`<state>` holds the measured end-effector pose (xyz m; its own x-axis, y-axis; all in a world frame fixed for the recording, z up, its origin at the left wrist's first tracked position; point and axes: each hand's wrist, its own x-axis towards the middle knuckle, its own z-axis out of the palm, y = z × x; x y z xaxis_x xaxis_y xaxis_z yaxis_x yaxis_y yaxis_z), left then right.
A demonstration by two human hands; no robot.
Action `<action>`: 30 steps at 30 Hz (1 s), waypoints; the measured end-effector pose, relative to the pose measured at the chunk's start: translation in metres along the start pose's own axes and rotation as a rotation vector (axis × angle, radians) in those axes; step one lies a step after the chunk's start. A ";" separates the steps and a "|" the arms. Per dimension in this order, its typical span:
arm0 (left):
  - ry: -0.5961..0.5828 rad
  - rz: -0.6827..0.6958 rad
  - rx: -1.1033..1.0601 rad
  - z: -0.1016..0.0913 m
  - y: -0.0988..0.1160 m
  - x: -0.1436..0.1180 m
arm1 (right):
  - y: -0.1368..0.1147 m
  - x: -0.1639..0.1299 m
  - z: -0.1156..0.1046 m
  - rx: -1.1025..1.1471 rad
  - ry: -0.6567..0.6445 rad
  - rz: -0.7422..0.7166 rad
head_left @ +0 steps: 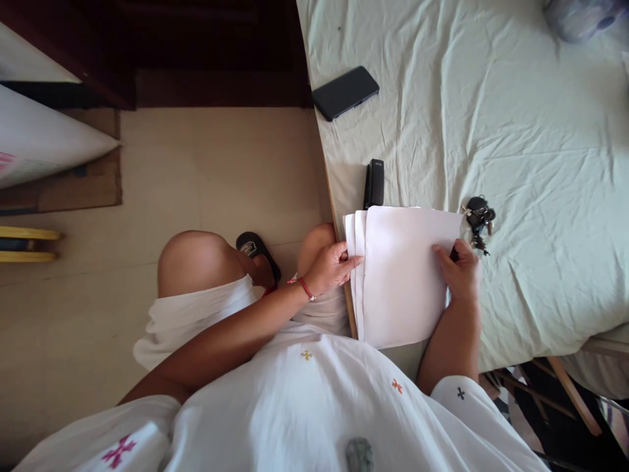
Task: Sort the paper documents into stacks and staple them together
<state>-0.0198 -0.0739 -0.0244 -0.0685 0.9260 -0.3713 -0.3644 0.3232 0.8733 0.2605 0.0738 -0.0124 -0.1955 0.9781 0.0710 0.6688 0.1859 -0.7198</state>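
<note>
A small stack of plain white paper sheets [407,275] lies at the near left corner of a table covered with a wrinkled pale green cloth [531,144]. The sheets are blank and smooth, fanned slightly so that two or three separate left edges show one behind the other. The long axis of the stack runs from the person's body away toward the far side of the table, tilted a little, and its near end hangs just over the table edge above the lap.

The left hand [333,267] pinches the fanned left edges, thumb on top and fingers reaching over the paper. The right hand [459,270] rests curled on the stack's right edge, pressing it down; a small dark object shows at its fingertips, but whether it is gripped cannot be told.

A black stapler [374,183] lies just beyond the stack's far left corner, a bunch of dark keys [480,219] sits just beside its far right corner, and a black smartphone [344,92] lies further off
</note>
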 end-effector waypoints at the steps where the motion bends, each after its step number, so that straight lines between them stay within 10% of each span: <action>1: 0.003 0.001 0.002 0.000 -0.001 0.000 | 0.000 0.000 0.001 0.020 -0.001 0.002; 14: -0.011 0.012 0.015 -0.001 0.008 -0.003 | 0.001 0.001 0.002 0.007 0.022 -0.147; 30: -0.044 0.037 0.014 -0.004 -0.003 0.002 | -0.001 -0.005 0.003 0.476 0.021 0.133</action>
<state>-0.0225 -0.0737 -0.0289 -0.0406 0.9450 -0.3245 -0.3496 0.2908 0.8906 0.2586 0.0682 -0.0142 -0.1124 0.9931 -0.0326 0.2842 0.0007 -0.9588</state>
